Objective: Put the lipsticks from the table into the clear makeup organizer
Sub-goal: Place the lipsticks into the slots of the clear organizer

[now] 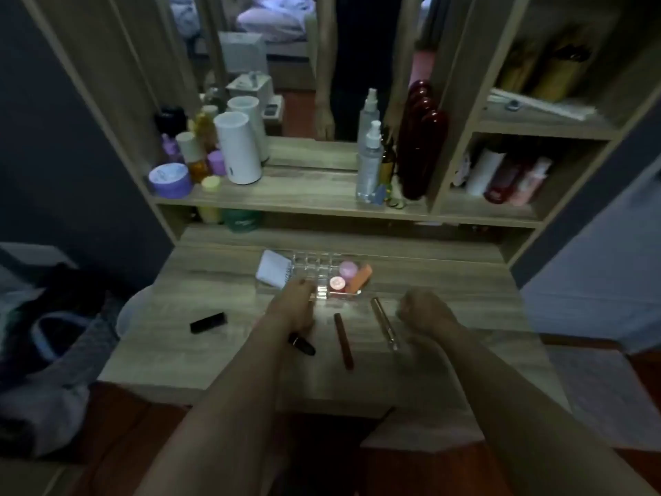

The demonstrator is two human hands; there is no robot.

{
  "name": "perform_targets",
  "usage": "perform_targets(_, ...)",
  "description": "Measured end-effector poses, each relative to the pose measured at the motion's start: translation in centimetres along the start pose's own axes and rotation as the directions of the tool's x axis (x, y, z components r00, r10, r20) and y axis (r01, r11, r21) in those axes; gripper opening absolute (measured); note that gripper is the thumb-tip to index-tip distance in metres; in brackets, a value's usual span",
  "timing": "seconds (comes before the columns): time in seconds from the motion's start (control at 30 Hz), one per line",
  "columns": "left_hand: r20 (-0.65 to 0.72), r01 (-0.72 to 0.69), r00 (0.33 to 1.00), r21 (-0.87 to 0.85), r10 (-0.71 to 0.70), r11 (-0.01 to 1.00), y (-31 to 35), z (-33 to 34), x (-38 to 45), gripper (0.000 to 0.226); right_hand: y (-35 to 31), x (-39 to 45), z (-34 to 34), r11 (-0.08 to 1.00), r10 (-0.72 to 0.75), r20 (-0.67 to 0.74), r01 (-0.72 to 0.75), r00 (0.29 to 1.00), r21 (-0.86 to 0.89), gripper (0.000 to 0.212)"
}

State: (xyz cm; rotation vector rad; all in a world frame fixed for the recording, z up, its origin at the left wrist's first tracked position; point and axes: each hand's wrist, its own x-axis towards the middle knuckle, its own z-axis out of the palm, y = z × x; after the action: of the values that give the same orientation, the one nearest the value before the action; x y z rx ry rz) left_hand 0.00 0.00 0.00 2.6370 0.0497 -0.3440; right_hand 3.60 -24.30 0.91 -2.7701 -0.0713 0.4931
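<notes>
The clear makeup organizer (314, 268) stands at the middle back of the wooden table (214, 359). It holds two pink-capped items (347, 268) and an orange tube (359, 279). My left hand (293, 307) reaches to its front edge with the fingers bent down; whether they hold anything is hidden. A black lipstick (303, 344) lies just beside my left wrist. Another black lipstick (208, 322) lies apart at the left. A slim dark red lipstick (343, 340) and a slim silvery tube (384, 322) lie between my hands. My right hand (425, 313) hovers curled, nothing visible in it.
A white card-like box (273, 272) leans at the organizer's left end. The shelf above carries jars, white cylinders (238, 148), spray bottles (370, 162) and a dark red bottle (420, 148) before a mirror. Dark clothing (53, 316) lies left of the table.
</notes>
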Motion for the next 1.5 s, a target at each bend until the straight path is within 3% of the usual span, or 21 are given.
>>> perform_targets(0.13,-0.049,0.209,0.976,-0.040,-0.211,0.977,-5.6,-0.2,-2.3,0.027,-1.5,0.5,2.1,0.996,0.074,0.175,-0.063,0.982,-0.068,0.037)
perform_targets(0.23,-0.103,0.271,0.953,-0.116,-0.283,0.956,-7.2,-0.3,-3.3,0.031,-1.2,1.0,3.6,0.990,0.109,0.201,-0.087,0.973,-0.112,0.048)
perform_targets(0.4,-0.080,0.312,0.941,-0.182,-0.330,0.933,-8.4,-0.6,-3.6,0.040,-0.9,1.7,3.4,0.980,0.190,0.251,-0.166,0.949,-0.113,0.036)
perform_targets(0.57,0.040,0.316,0.949,-0.093,-0.313,0.944,-9.2,-0.7,-3.3,0.024,-0.7,1.7,0.7,0.987,0.162,0.253,-0.153,0.954,-0.055,0.021)
perform_targets(0.77,0.057,0.217,0.976,-0.126,-0.212,0.968,-10.2,-2.7,-2.4,0.017,-1.3,1.5,-6.3,0.993,0.087,-0.044,-0.083,0.995,0.087,0.017)
perform_targets(0.9,-0.133,0.051,0.988,-0.239,-0.084,0.970,-10.4,-5.9,-1.8,0.018,-4.1,1.6,-9.6,0.984,0.025,-0.252,0.022,0.967,0.179,0.011)
perform_targets(1.03,-0.298,-0.024,0.950,-0.353,-0.088,0.935,-9.5,-8.5,0.6,0.019,-8.3,2.5,-9.4,0.937,-0.067,-0.390,0.192,0.919,0.292,0.009)
perform_targets(1.2,-0.365,-0.026,0.918,-0.443,-0.154,0.896,-6.2,-9.5,3.8,0.022,-13.3,4.4,-6.1,0.938,-0.228,-0.334,0.298,0.915,0.177,0.012)
perform_targets(1.37,-0.316,-0.059,0.943,-0.458,-0.100,0.887,-4.6,-8.9,6.1,0.029,-16.1,5.7,-3.7,0.953,-0.248,-0.259,0.283,0.933,0.105,0.018)
perform_targets(1.5,-0.286,-0.005,0.951,-0.395,-0.118,0.919,-4.9,-8.7,7.2,0.018,-16.6,6.6,-3.4,0.966,-0.236,-0.210,0.252,0.949,0.053,0.021)
